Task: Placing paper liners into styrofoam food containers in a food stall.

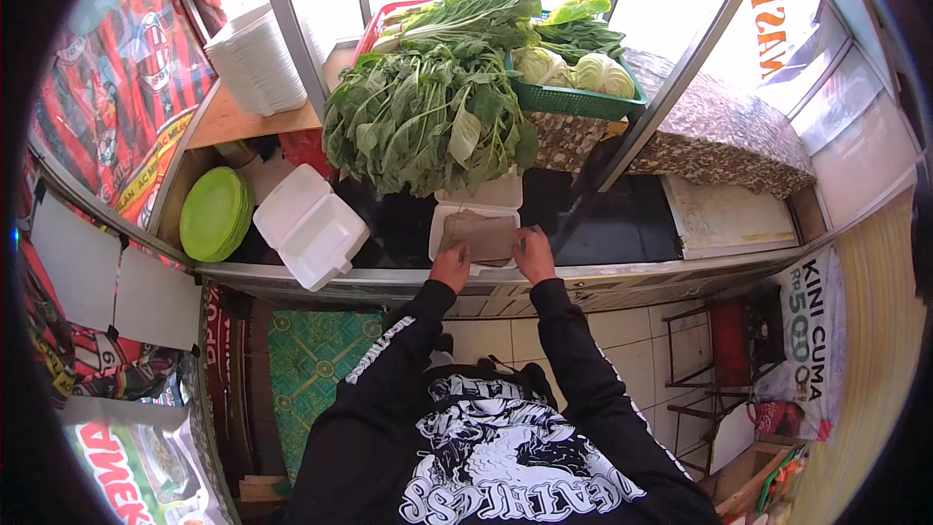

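Observation:
An open white foam takeaway box (439, 222) lies on the black counter in front of me, with sheets of brown paper (487, 237) in its base. My left hand (452, 265) is at the paper's lower left corner, fingers bent against it. At the right edge of the box and paper is my right hand (534, 254), its fingertips on the rim. Whether either hand pinches the paper is too small to tell. To the left, a second open foam box (313, 228) sits tilted, overhanging the counter's front edge.
Lime green plates (216, 215) are stacked at the far left, below a tall stack of foam boxes (259, 62). Leafy greens (430, 117) hang over the counter behind the paper. A green basket (576, 102) holds cabbages (603, 76). A metal frame post (685, 65) slants down at right.

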`<state>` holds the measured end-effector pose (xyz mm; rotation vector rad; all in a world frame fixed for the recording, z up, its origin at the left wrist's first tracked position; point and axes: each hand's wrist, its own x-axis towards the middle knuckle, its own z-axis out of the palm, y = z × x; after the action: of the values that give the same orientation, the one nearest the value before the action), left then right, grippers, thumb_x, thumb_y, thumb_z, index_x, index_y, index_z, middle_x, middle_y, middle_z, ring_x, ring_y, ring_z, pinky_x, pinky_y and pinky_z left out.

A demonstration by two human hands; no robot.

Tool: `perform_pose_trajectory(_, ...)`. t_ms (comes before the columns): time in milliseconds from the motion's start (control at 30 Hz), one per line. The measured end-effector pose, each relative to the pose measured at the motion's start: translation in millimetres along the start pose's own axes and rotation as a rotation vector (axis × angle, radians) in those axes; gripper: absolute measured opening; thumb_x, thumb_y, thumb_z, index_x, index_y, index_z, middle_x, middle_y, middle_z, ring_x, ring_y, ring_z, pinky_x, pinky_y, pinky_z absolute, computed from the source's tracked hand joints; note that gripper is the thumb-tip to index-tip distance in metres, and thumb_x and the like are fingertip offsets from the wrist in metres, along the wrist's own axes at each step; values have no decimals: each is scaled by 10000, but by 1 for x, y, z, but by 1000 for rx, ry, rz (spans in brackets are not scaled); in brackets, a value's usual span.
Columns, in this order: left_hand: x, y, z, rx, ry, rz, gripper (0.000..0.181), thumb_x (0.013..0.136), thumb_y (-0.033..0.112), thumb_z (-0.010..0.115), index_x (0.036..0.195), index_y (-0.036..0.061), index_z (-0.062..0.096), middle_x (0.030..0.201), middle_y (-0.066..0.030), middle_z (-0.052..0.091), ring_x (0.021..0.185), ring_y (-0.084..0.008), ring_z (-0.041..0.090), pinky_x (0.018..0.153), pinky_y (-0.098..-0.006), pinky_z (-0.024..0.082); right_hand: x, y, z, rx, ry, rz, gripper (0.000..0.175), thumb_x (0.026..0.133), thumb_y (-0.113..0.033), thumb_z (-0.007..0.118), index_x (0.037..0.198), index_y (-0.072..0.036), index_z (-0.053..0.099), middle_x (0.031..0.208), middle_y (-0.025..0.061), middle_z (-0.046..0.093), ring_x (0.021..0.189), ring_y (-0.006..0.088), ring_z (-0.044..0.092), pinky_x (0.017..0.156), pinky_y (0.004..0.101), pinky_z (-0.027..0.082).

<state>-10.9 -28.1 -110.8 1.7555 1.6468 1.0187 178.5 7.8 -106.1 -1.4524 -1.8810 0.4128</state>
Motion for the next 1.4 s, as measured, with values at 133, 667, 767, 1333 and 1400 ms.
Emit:
perform_pose_trajectory(133,-2,-6,5,71,-23,99,233,740,67,501,948,-21,555,930,-198,552,846,-372,528,749,-403,431,-3,-8,12,-40,130,70,210,641,-8,586,848,-1,555,814,149,501,797,336,506,708,389,423)
perform_pose_trajectory(667,29,-47,13,243,23,88,365,658,70,544,998,-58,502,1047,-243,481,1038,-392,419,924,-437,307,-10,-41,14,-7,161,296,247,706,-26,550,946,-42,493,928,191,468,839,399,499,709,444,421)
perform_pose_trajectory(767,35,-29,17,321,-98,-28,413,648,73,540,1030,-71,474,1098,-253,444,1099,-389,369,954,-447,263,-10,-36,18,-66,256,282,275,660,-2,560,926,-52,509,845,140,484,779,328,510,689,397,424)
perform_pose_trajectory(1333,37,-45,11,-27,-34,-40,384,665,115,586,1030,10,528,1061,-196,517,1009,-359,462,906,-400,353,-6,-20,8,30,223,464,178,652,-109,631,775,20,625,703,168,622,661,280,620,634,333,479)
perform_pose_trajectory(1400,37,-43,8,-65,-46,-80,380,665,110,587,1029,16,530,1035,-189,534,966,-368,489,888,-394,373,-4,-25,2,61,241,496,173,670,-115,621,771,26,622,707,170,622,671,284,618,637,333,477)
